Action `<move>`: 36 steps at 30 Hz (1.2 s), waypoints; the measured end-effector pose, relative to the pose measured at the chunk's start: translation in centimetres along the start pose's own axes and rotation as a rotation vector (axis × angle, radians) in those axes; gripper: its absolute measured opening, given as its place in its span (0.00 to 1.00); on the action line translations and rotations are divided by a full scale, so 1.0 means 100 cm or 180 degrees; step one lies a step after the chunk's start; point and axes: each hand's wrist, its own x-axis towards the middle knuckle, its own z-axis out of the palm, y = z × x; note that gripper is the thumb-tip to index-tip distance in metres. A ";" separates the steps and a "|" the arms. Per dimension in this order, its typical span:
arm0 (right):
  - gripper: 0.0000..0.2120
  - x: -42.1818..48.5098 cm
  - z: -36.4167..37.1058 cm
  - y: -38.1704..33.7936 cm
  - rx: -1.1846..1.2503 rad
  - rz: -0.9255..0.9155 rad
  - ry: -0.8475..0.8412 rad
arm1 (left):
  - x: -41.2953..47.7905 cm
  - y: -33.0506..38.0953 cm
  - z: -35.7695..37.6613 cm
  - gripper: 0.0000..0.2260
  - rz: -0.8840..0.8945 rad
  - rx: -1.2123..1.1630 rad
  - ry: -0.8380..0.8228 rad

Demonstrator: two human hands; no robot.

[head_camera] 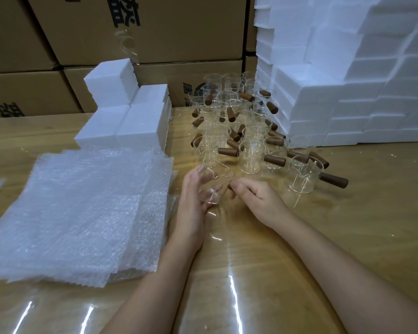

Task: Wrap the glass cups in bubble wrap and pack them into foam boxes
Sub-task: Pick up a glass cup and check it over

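Just starting: one glass cup [214, 182] tipped over the table, left hand [193, 203] cupped round its side, right hand [253, 198] pinching its brown handle; bubble wrap [77, 213] untouched beside, many more cups [237, 126] waiting, foam boxes [130, 116] behind

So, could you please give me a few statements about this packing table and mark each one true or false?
1. Both hands hold one glass cup: the left hand on its body, the right hand on its wooden handle. True.
2. The held cup is already wrapped. False: it is bare.
3. The bubble wrap stack lies to the left of the hands. True.
4. The unwrapped cups stand inside a foam box. False: they stand on the table.
5. White foam boxes are piled at the right. True.
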 end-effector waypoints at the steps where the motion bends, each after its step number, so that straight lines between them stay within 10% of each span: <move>1: 0.18 0.000 0.000 0.000 -0.0003 0.0042 -0.0042 | 0.000 0.000 0.000 0.18 0.0044 0.0032 -0.0004; 15: 0.11 -0.005 0.008 -0.012 -0.0472 -0.0647 0.0496 | 0.002 0.001 -0.006 0.20 -0.1169 -0.1754 -0.0156; 36: 0.19 -0.004 0.017 -0.016 -0.1429 -0.1991 0.0512 | 0.006 -0.004 -0.006 0.27 -0.0818 -0.1292 -0.0276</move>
